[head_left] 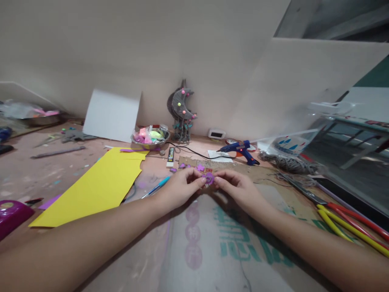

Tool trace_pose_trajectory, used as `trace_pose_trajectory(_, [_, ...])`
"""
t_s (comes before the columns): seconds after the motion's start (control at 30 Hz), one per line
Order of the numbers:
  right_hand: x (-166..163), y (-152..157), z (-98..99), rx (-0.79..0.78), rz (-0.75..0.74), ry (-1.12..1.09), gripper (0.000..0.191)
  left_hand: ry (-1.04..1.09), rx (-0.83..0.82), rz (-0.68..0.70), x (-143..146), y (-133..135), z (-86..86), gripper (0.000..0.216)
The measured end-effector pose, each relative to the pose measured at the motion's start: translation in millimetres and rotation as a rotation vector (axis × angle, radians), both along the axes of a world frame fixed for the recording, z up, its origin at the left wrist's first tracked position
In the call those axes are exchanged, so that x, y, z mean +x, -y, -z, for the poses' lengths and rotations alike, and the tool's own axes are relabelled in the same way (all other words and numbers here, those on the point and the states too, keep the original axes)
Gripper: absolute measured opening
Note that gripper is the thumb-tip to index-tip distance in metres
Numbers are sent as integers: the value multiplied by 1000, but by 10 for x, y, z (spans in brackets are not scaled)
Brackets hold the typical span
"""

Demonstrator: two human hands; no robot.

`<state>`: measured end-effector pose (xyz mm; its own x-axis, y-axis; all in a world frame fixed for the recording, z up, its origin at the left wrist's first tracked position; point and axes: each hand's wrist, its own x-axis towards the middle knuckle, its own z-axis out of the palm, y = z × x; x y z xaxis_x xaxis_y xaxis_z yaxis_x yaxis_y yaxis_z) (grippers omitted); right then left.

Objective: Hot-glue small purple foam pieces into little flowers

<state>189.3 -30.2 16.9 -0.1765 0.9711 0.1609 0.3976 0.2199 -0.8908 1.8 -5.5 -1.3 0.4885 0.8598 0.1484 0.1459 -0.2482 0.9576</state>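
Observation:
Both my hands meet over the cardboard sheet (212, 243) in the middle of the table. My left hand (179, 187) and my right hand (238, 187) pinch a small purple foam flower (209, 178) between their fingertips, one from each side. More small purple foam pieces (199, 166) lie on the cardboard just beyond the fingers. A blue pen (158, 187) lies just left of my left hand.
A yellow paper sheet (100, 186) lies at the left, a blue glue gun (240, 149) with its cord behind my hands. A metal bowl (150, 138) of coloured bits, a moon ornament (181, 109), a white card (111, 115), yellow and red sticks (352, 225), a purple object (12, 215).

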Motion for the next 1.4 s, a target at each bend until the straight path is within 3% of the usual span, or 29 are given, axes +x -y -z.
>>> trace_pose_trajectory(0.57, [-55, 65, -28, 106, -10, 139, 20, -74, 39, -5, -13, 31, -11, 22])
trace_pose_trajectory(0.87, [-77, 94, -49, 233, 72, 289, 14, -58, 3, -4, 4, 39, 9, 23])
trace_pose_trajectory(1.17, [-42, 132, -7, 338, 52, 240, 14, -20, -70, 1, 7, 30, -17, 24])
trace_pose_trajectory(1.33, [1, 100, 23, 230, 101, -58, 16, -3, -48, -5, 11, 0, -27, 25])
trace_pose_trajectory(1.4, [8, 70, 27, 163, 89, -42, 19, 26, -38, 2, 11, -16, -9, 26])
